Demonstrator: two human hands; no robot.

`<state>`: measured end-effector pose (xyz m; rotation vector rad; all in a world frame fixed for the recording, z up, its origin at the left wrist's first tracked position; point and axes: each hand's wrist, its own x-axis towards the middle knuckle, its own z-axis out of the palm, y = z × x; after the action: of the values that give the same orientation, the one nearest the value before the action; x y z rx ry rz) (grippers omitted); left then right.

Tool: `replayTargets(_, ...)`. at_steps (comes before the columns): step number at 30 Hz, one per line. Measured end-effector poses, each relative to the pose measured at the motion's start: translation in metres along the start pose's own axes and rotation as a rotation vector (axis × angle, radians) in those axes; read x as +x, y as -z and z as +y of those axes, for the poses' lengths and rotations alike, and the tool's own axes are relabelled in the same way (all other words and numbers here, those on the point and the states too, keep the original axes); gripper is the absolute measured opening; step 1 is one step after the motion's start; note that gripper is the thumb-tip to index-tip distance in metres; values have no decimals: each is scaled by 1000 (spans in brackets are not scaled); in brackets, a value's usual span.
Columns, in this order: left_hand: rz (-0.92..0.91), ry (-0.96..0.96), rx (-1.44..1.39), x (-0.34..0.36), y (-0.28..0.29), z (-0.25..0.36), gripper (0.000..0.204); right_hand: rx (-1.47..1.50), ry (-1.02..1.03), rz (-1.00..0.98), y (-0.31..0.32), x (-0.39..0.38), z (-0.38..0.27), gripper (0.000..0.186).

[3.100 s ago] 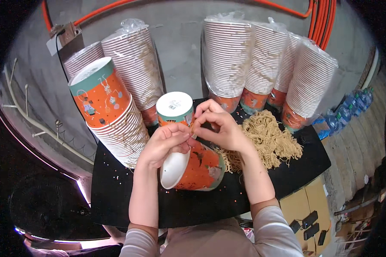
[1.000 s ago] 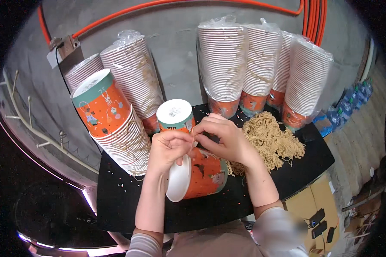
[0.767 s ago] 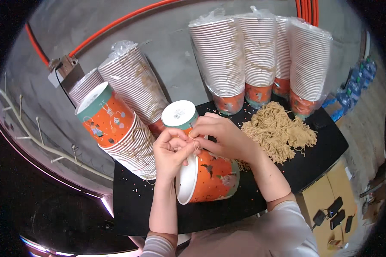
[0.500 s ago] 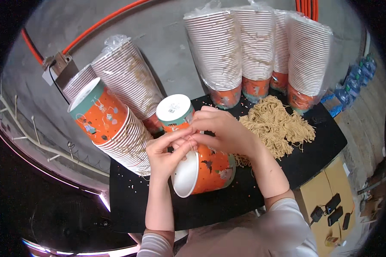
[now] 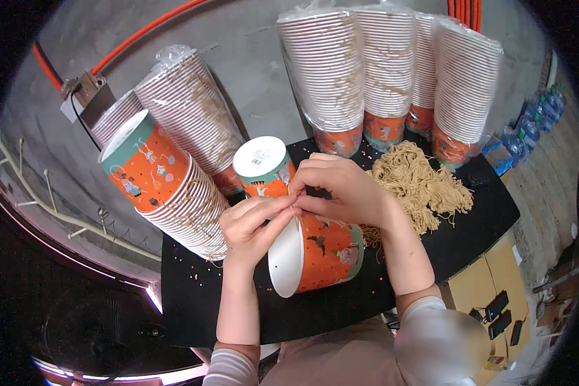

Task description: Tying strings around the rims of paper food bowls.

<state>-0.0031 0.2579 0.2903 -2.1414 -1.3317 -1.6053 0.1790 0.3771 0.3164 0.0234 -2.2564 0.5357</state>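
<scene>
Orange paper cup (image 5: 318, 254) lies tipped on the black bench (image 5: 341, 302), mouth leftward; left hand (image 5: 254, 225) and right hand (image 5: 341, 190) meet above its rim, fingertips pinching a thin tan string (image 5: 295, 215)

Workshop, bare concrete floor (image 5: 251, 58), bulk cup stacks (image 5: 392, 71)

Black table (image 5: 341, 309) with cup stacks (image 5: 173, 186), noodle heap (image 5: 418, 183), tipped orange cup (image 5: 318, 254).

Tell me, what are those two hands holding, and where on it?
Both the left hand and right hand pinch at the upper rim of an orange paper cup lying on its side, with a thin string between the fingertips.
</scene>
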Motion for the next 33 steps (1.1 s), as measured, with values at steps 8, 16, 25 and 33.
replayTargets(8, -66, 97, -4, -3, -1, -12, 12, -19, -94, -95, -9, -10, 17, 14)
replayTargets(16, -82, 294, -54, -2, -5, -8, 9, 31, -143, -110, -2, -5, 7, 13)
replayTargets(25, -258, 565, -167, -5, 25, 21, 6, 292, 22, -185, -17, -1, 9, 12)
replayTargets(33, -111, 670, -134, -9, 44, 79, 10, 593, 99, -249, -33, 7, -10, 10)
